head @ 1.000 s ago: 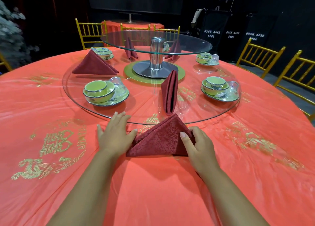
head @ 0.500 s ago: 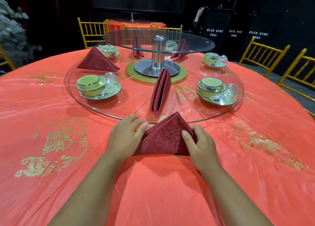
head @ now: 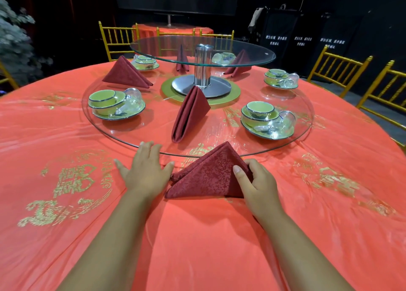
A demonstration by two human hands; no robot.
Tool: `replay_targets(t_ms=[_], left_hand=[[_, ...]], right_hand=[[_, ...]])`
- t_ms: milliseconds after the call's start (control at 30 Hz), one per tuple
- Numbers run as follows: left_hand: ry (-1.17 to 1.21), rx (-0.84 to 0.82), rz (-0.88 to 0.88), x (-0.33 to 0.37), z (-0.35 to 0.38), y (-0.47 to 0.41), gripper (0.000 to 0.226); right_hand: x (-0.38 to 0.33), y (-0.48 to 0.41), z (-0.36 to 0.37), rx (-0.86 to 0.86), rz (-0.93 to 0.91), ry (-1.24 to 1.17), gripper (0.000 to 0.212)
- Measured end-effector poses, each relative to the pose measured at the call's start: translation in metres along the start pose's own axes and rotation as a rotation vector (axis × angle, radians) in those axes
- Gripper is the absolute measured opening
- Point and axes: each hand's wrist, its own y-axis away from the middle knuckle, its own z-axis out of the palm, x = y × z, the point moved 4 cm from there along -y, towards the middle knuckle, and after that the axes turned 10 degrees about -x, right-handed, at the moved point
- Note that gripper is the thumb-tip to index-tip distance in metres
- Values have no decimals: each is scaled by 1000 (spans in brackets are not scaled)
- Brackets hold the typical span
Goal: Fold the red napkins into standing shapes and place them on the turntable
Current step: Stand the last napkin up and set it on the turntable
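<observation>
Napkin (head: 206,176) standing tented on counter (head: 197,235) by turntable (head: 153,132).
Right hand (head: 261,189) pinching it, fingers hiding behind; left hand (head: 145,172) lying flat, empty.

Turntable (head: 149,130), near rim: open glass either side of standing napkin (head: 189,115). Flanking obstacles: left cup set (head: 114,105), right cup set (head: 265,119). Centre: post (head: 203,66) under upper glass tier (head: 248,53). Bench (head: 197,246), near edge: open cloth left and right.
</observation>
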Motion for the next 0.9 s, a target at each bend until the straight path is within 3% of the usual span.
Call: replay_targets(t_ms=[133, 233, 300, 367, 500, 900], left_hand=[[61, 121, -30, 2, -5, 3, 66], [321, 246, 288, 18, -18, 12, 58], [335, 158, 470, 35, -16, 20, 59], [263, 8, 539, 46, -7, 25, 69], [153, -53, 386, 37, 1, 16, 82], [30, -23, 92, 11, 1, 3, 58]], right_hand=[[0, 0, 1, 1, 5, -5, 31], [1, -1, 1, 5, 3, -6, 31], [1, -1, 1, 9, 2, -7, 28], [1, -1, 1, 8, -2, -9, 26], [2, 0, 1, 7, -5, -19, 25], [2, 1, 1, 9, -11, -47, 21]])
